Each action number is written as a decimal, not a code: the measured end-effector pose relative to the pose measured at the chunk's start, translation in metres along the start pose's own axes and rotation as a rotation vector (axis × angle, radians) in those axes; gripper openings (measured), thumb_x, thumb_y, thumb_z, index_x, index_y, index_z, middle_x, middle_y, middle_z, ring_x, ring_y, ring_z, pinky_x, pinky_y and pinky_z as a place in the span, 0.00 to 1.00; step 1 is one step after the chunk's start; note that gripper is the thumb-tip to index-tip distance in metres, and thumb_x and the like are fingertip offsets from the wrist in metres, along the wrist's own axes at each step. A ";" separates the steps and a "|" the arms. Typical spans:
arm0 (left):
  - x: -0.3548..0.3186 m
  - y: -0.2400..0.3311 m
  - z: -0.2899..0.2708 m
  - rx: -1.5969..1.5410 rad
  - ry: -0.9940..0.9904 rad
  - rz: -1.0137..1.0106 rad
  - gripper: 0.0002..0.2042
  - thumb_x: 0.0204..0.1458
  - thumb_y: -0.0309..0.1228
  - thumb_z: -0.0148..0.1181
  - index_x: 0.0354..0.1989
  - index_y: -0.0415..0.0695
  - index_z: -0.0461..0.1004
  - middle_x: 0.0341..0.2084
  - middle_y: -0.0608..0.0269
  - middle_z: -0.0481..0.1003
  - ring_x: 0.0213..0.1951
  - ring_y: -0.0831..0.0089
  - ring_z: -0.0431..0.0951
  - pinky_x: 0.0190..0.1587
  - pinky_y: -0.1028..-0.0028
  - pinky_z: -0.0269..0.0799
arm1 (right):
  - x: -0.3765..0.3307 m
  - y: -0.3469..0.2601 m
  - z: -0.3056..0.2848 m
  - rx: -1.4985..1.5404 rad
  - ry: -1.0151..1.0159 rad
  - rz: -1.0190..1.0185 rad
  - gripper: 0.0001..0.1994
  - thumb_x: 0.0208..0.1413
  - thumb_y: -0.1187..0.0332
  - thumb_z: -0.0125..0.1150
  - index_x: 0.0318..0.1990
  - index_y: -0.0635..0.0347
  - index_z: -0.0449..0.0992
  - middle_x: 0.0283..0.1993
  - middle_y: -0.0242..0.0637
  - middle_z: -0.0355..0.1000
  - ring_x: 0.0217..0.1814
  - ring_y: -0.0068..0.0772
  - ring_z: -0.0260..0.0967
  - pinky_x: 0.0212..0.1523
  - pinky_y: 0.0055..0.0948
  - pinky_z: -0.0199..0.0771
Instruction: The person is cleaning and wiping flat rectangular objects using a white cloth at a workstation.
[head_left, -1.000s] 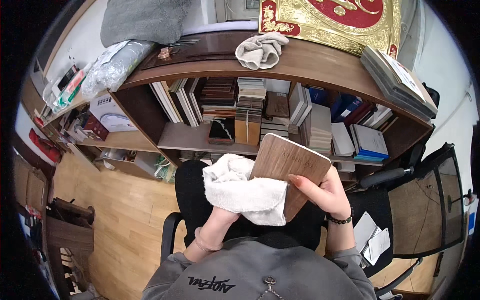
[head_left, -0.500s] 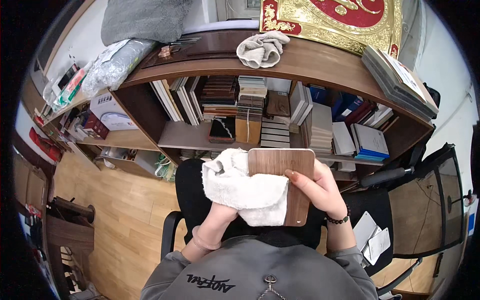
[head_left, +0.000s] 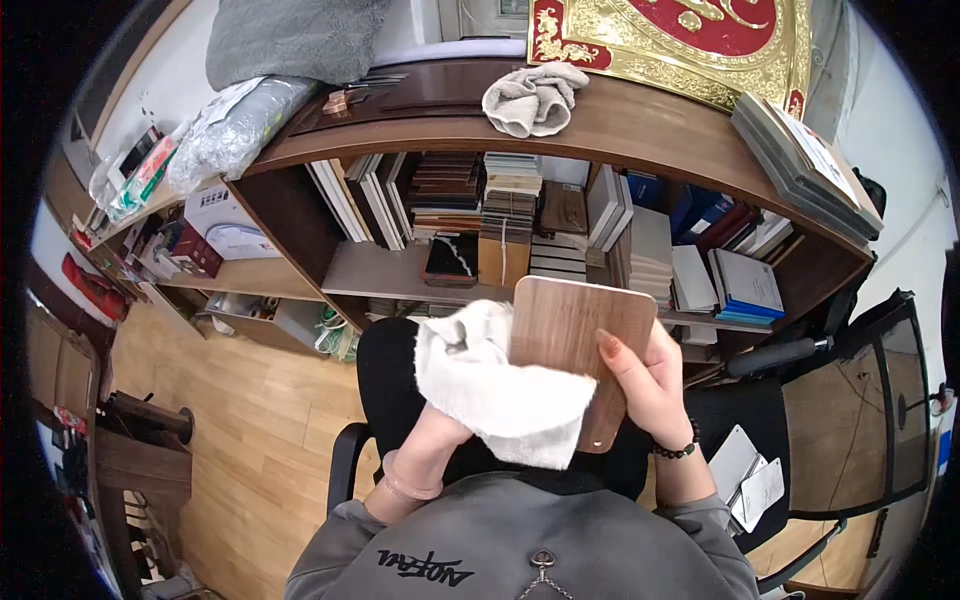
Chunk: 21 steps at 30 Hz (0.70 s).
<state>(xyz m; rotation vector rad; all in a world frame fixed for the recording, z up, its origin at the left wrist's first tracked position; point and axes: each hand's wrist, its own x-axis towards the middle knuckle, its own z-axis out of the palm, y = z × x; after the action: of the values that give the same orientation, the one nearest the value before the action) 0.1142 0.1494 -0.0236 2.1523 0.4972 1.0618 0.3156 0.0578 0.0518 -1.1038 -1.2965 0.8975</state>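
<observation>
While the right hand pinches the brown wood-grain panel by its right edge, thumb on the front face and fingers mostly behind, we see the white cloth lying across the panel's lower left part. Taking the panel as the middle of a clock face, the cloth sits at nine o'clock and the left hand at eight, mostly covered by it, so we cannot tell whether its fingers are spread or pressed together. We judge the work partway through: the panel is lifted and the cloth is on it, yet neither is set down. Because the cloth hides part of the face, we cannot say how much is left there. At four o'clock, white plates lie on the black chair; just short of twelve, a crumpled greyish cloth rests on the shelf top.
</observation>
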 end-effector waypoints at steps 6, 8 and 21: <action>0.007 0.002 -0.008 -0.878 0.343 -0.338 0.28 0.48 0.24 0.59 0.58 0.41 0.55 0.52 0.56 0.63 0.52 0.68 0.67 0.53 0.68 0.65 | 0.001 0.007 -0.001 -0.115 -0.127 -0.111 0.14 0.55 0.69 0.53 0.46 0.68 0.67 0.39 0.35 0.71 0.41 0.21 0.67 0.42 0.23 0.67; 0.015 0.009 -0.016 -1.169 0.441 -0.399 0.28 0.47 0.25 0.60 0.57 0.41 0.55 0.51 0.56 0.64 0.51 0.69 0.67 0.52 0.69 0.66 | -0.004 0.006 0.010 -0.168 -0.218 -0.096 0.15 0.56 0.66 0.52 0.47 0.67 0.67 0.35 0.35 0.73 0.36 0.24 0.70 0.37 0.22 0.69; -0.010 -0.002 0.001 -0.560 -0.001 -0.234 0.25 0.39 0.31 0.67 0.47 0.42 0.65 0.42 0.63 0.70 0.44 0.74 0.70 0.49 0.73 0.66 | 0.009 0.025 0.003 -0.166 -0.013 0.027 0.20 0.53 0.65 0.56 0.51 0.66 0.64 0.36 0.42 0.72 0.37 0.31 0.70 0.41 0.27 0.69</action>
<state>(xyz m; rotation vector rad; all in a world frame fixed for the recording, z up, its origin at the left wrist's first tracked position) 0.1095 0.1442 -0.0306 1.5621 0.3824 0.9334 0.3158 0.0733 0.0298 -1.2486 -1.3888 0.8292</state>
